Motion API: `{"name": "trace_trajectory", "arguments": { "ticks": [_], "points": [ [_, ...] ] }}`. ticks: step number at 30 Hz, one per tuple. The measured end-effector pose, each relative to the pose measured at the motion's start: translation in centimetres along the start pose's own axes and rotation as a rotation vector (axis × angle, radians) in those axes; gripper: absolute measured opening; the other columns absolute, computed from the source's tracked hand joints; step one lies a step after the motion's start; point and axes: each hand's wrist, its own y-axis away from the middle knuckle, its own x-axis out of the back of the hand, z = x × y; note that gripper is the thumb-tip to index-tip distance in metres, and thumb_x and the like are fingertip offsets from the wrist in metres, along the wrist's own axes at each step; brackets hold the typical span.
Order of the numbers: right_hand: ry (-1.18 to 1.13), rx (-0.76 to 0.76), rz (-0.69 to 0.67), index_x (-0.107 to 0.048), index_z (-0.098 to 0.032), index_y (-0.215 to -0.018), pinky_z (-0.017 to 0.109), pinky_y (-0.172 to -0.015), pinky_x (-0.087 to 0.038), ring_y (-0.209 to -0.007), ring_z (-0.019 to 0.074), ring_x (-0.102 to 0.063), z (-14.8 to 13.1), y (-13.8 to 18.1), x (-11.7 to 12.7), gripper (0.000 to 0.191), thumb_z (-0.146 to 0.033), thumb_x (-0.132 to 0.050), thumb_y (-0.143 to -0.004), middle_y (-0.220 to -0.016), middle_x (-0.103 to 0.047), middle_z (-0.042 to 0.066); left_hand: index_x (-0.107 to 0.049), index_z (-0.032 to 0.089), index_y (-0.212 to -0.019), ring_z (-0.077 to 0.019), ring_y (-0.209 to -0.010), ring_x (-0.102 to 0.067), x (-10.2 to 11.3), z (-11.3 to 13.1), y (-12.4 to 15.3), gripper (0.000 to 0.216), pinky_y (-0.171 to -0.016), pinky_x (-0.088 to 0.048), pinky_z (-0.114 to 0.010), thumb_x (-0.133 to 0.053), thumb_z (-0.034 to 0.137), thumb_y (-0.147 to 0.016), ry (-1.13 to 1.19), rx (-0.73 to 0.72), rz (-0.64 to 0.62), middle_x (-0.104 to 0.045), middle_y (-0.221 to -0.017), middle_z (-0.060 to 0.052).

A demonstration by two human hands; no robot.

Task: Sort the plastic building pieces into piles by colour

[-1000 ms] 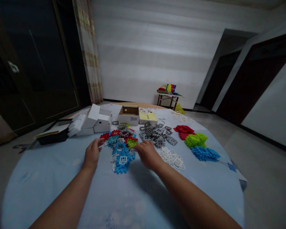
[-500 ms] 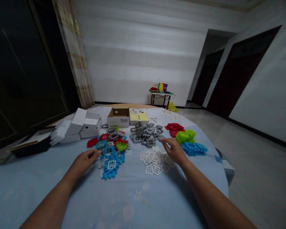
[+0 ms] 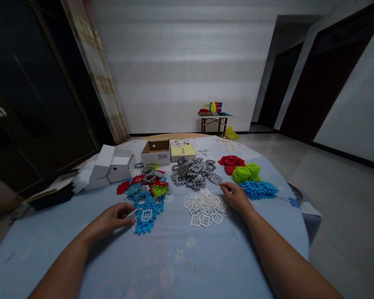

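My left hand (image 3: pixel 110 220) lies on the pale blue tablecloth at the near left edge of a mixed pile of blue, red, green and white interlocking tiles (image 3: pixel 145 195); its fingers curl and pinch a white tile. My right hand (image 3: pixel 236 197) rests at the right edge of a heap of white window-like tiles (image 3: pixel 205 206), fingers bent down onto them. Behind that heap lies a pile of grey tiles (image 3: pixel 191 172). To the right sit separate piles of red tiles (image 3: pixel 230 162), green tiles (image 3: pixel 245 172) and blue tiles (image 3: pixel 259 189).
Open white boxes (image 3: pixel 112 164) and a dark tray (image 3: pixel 51 195) stand at the back left. A cardboard box (image 3: pixel 156 152) and a yellow booklet (image 3: pixel 182 150) lie behind the piles. The round table's edge (image 3: pixel 299 199) drops off at the right. A small side table (image 3: pixel 214 120) stands by the far wall.
My right hand moved from the mixed pile rightward to the white heap's right edge. My left hand slid nearer along the mixed pile. The camera view shifted slightly.
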Motion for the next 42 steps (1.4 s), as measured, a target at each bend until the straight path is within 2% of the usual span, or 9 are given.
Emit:
{"name": "trace_trajectory", "arguments": {
  "ticks": [5,9,14,18,21,25,30,36,42],
  "points": [
    [-0.020,-0.088,-0.035,-0.066,-0.017,-0.094,0.027,-0.079,-0.043,-0.085,0.0175,-0.061,0.5,-0.1,0.0,0.029,-0.025,-0.045,-0.076,-0.092,-0.068,0.005,-0.065,0.015,-0.087,-0.0214,-0.086,-0.056,0.1,-0.2,-0.1,0.043,-0.081,-0.042,-0.031,-0.056,0.052,-0.067,0.093,0.001,0.016,-0.064,-0.089,-0.009],
    [-0.030,-0.109,-0.038,-0.067,-0.017,-0.093,0.026,-0.078,-0.044,-0.085,0.0169,-0.061,0.1,0.0,0.1,0.028,-0.024,-0.045,-0.076,-0.091,-0.068,0.005,-0.067,0.017,-0.086,-0.0193,-0.079,-0.057,0.4,0.7,-0.2,0.046,-0.069,-0.045,-0.026,-0.056,0.056,-0.064,0.151,0.068,0.154,-0.066,-0.086,-0.007],
    [-0.030,-0.118,-0.044,-0.066,-0.016,-0.093,0.025,-0.078,-0.044,-0.084,0.0164,-0.061,-0.1,0.0,0.2,0.028,-0.023,-0.045,-0.076,-0.091,-0.068,0.005,-0.066,0.018,-0.091,-0.0144,-0.063,-0.053,-0.9,6.4,-0.2,0.047,-0.055,-0.043,-0.023,-0.058,0.055,-0.063,0.220,0.027,0.200,-0.065,-0.076,-0.004],
    [-0.041,-0.123,-0.050,-0.066,-0.017,-0.093,0.025,-0.078,-0.043,-0.085,0.0164,-0.061,-0.1,0.0,0.2,0.027,-0.023,-0.046,-0.076,-0.092,-0.068,0.005,-0.062,0.017,-0.104,-0.0190,-0.079,-0.058,-3.4,11.6,-1.0,0.054,-0.068,-0.046,-0.028,-0.058,0.054,-0.064,0.297,-0.068,0.068,-0.066,-0.094,-0.008],
    [-0.061,-0.129,-0.047,-0.067,-0.018,-0.092,0.025,-0.077,-0.044,-0.085,0.0162,-0.061,-0.2,0.0,0.3,0.026,-0.022,-0.046,-0.076,-0.090,-0.068,0.004,-0.061,0.016,-0.104,-0.0226,-0.095,-0.057,-4.9,13.3,-2.3,0.056,-0.081,-0.045,-0.032,-0.058,0.054,-0.064,0.217,-0.161,0.057,-0.062,-0.107,-0.011],
    [-0.090,-0.115,-0.047,-0.067,-0.017,-0.091,0.026,-0.076,-0.044,-0.081,0.0167,-0.061,-0.2,0.0,0.3,0.027,-0.024,-0.046,-0.075,-0.087,-0.069,0.005,-0.063,0.019,-0.100,-0.0225,-0.101,-0.054,-5.5,12.6,-4.1,0.046,-0.090,-0.040,-0.033,-0.049,0.052,-0.071,-0.178,-0.308,0.153,-0.062,-0.107,-0.009],
    [-0.099,-0.113,-0.062,-0.067,-0.018,-0.091,0.026,-0.075,-0.044,-0.079,0.0164,-0.061,0.0,-0.3,0.0,0.027,-0.025,-0.046,-0.075,-0.086,-0.069,0.004,-0.065,0.023,-0.096,-0.0224,-0.100,-0.053,-4.9,10.9,-5.4,0.034,-0.088,-0.036,-0.035,-0.042,0.039,-0.078,-0.641,-0.338,0.108,-0.064,-0.104,-0.006],
    [-0.112,-0.100,-0.072,-0.067,-0.019,-0.090,0.026,-0.077,-0.043,-0.085,0.0167,-0.061,0.0,-0.4,0.0,0.025,-0.024,-0.047,-0.076,-0.090,-0.068,0.003,-0.067,0.023,-0.085,-0.0256,-0.094,-0.052,-5.7,11.2,-5.8,0.024,-0.083,-0.031,-0.039,-0.047,0.029,-0.073,-0.779,-0.368,0.049,-0.065,-0.091,-0.009],
    [-0.137,-0.114,-0.066,-0.067,-0.019,-0.090,0.026,-0.076,-0.044,-0.082,0.0167,-0.061,0.1,-0.3,-0.1,0.026,-0.024,-0.047,-0.075,-0.089,-0.069,0.003,-0.065,0.018,-0.059,-0.0267,-0.088,-0.050,-7.1,11.9,-6.8,0.022,-0.087,-0.027,-0.043,-0.045,0.021,-0.069,-0.847,-0.402,0.048,-0.061,-0.074,-0.013]
  ]
}}
